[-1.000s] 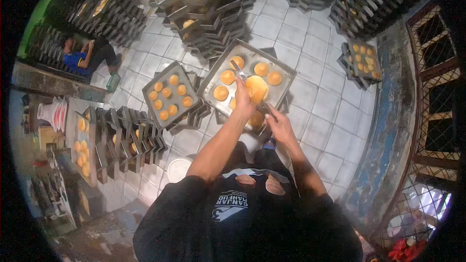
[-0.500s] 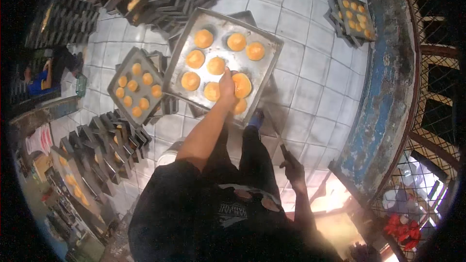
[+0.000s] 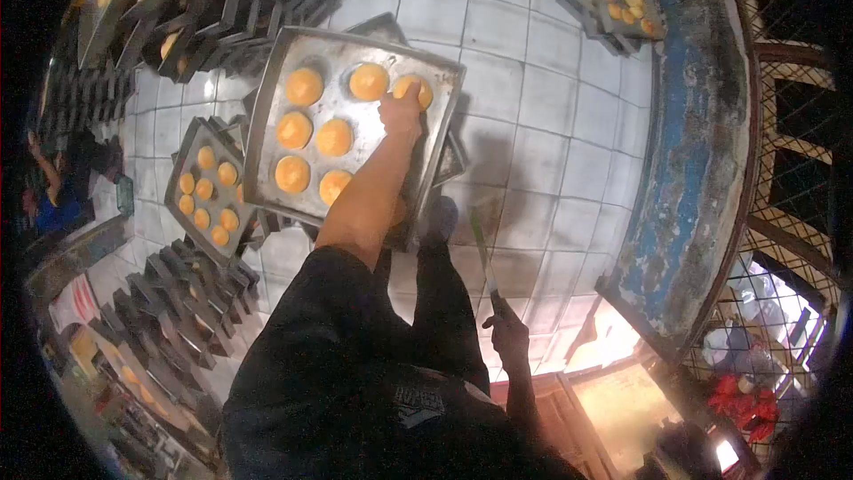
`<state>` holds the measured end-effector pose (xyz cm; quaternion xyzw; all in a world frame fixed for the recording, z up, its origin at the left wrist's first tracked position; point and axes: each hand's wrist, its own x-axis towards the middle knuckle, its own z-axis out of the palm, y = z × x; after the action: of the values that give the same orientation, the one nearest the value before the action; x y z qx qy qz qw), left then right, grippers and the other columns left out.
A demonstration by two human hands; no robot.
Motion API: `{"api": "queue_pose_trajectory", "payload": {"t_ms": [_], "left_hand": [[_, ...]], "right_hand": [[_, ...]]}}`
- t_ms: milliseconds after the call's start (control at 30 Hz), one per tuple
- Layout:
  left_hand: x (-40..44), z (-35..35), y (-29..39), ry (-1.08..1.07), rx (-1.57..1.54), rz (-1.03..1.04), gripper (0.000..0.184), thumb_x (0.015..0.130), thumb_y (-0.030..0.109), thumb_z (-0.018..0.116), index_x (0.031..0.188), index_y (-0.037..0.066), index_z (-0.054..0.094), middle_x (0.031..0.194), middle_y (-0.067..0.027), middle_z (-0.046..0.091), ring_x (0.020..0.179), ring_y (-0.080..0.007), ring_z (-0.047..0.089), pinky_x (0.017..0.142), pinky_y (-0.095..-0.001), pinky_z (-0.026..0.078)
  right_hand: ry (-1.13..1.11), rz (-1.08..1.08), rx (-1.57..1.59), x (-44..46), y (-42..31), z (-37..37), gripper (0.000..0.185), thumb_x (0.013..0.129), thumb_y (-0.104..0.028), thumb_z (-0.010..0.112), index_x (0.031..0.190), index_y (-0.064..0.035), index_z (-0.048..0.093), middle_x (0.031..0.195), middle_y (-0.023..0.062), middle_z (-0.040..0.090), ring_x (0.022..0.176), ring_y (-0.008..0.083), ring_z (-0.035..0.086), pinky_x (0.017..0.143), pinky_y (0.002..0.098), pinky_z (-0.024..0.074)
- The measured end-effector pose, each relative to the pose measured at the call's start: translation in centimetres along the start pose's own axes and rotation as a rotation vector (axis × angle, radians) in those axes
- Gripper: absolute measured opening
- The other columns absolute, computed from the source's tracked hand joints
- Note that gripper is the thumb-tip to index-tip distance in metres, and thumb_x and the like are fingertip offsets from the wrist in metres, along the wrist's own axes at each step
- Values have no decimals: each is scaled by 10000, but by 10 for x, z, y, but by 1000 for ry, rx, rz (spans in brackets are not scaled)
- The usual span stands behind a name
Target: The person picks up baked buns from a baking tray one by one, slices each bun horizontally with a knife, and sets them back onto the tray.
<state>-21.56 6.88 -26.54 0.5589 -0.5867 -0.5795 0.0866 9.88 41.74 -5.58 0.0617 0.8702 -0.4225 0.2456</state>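
A square metal baking tray (image 3: 355, 46) with several round golden buns (image 3: 333, 137) lies before me, on top of other trays. My left hand (image 3: 404, 111) reaches over it, its fingers closed round the bun (image 3: 414, 89) at the far right corner. Part of that bun is behind my fingers, and my forearm hides some of the tray. Low on the right, apart from the tray, my right hand (image 3: 508, 334) grips a long thin-bladed tool (image 3: 483, 253) by its dark handle. Its blade points forward over the floor tiles.
Another tray of buns (image 3: 206, 200) is at the left, on stacked trays. Overlapping trays (image 3: 182, 289) stand along the lower left, with more at the upper left. A bun tray (image 3: 653, 2) sits far right by the worn blue wall ledge (image 3: 662, 187). A person (image 3: 58, 204) is at far left.
My left hand has moved from a bun near the tray's near right side to the bun at the far right corner. The view has shifted; my right hand still holds the tool.
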Motion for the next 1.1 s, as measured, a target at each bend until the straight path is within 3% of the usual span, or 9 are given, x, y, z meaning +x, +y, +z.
{"api": "queue_pose_trajectory", "payload": {"t_ms": [67, 167, 233, 433, 500, 633, 867, 967, 1100], "left_hand": [[8, 1, -1, -70, 254, 54, 822, 755, 330, 859, 1306, -141, 473, 1235, -314, 597, 1175, -429, 588, 1018, -459, 467], [-35, -12, 25, -42, 59, 113, 905, 754, 302, 861, 1391, -137, 393, 1283, -302, 575, 1216, -406, 567, 1029, -431, 461], [-28, -19, 19, -102, -100, 190, 869, 797, 305, 843, 1420, -93, 386, 1333, -274, 556, 1229, -368, 570, 1034, -428, 462], [-124, -123, 92, -635, -1088, -103, 444, 1002, 209, 633, 1406, 96, 491, 1357, -67, 607, 1209, -227, 613, 1047, -436, 482], [-147, -153, 112, -686, -1284, -346, 548, 967, 538, 603, 1370, 168, 564, 1315, -28, 652, 1179, -226, 629, 1043, -466, 464], [-154, -185, 135, -664, -1374, -200, 578, 923, 626, 608, 1293, 182, 615, 1249, -25, 678, 1145, -235, 642, 1026, -472, 484], [-191, -243, 186, -619, -1365, -99, 485, 884, 642, 659, 1067, 194, 684, 1003, 0, 719, 993, -216, 671, 955, -431, 520], [-198, -259, 198, -715, -1432, -24, 435, 982, 546, 584, 1043, 127, 679, 920, -21, 731, 820, -189, 707, 759, -354, 584], [-205, -268, 201, -702, -1297, 48, 434, 878, 595, 712, 950, 168, 693, 833, 3, 699, 773, -180, 677, 753, -382, 564]], "right_hand": [[109, -399, -217, 6, 20, -4, 305, 1003, -101, 545, 1273, -125, 686, 1031, 90, 757, 632, 130, 638, 566, 296, 503], [-23, -60, -131, 15, -16, -22, 315, 1012, -129, 523, 1292, -165, 663, 1135, 129, 739, 747, 183, 702, 596, 325, 523], [-103, 157, 45, 30, -73, -40, 430, 1030, -73, 534, 1460, -87, 545, 959, 43, 733, 726, 82, 606, 634, 248, 495], [-89, -135, 223, 52, -145, -50, 424, 1032, -122, 543, 1455, -157, 545, 858, 21, 704, 649, 96, 551, 619, 272, 491], [-104, -395, 249, 57, -167, -44, 494, 1029, -230, 599, 1472, -31, 508, 865, 1, 658, 602, 32, 428, 538, 212, 396], [-231, -293, 342, 25, -233, -42, 521, 1031, -208, 594, 1492, -1, 467, 863, 17, 680, 654, 47, 484, 608, 222, 428], [-222, -591, 269, 3, -238, -27, 510, 1028, -176, 587, 1476, 40, 470, 847, 42, 692, 751, 73, 576, 698, 238, 483], [-222, -626, 245, -7, -238, -29, 504, 1026, -175, 587, 1470, 39, 479, 840, 42, 693, 774, 84, 603, 722, 251, 501], [-170, -667, 208, -21, -243, -32, 487, 1019, -166, 574, 1453, 41, 498, 804, 57, 685, 771, 102, 622, 734, 278, 520]]}}
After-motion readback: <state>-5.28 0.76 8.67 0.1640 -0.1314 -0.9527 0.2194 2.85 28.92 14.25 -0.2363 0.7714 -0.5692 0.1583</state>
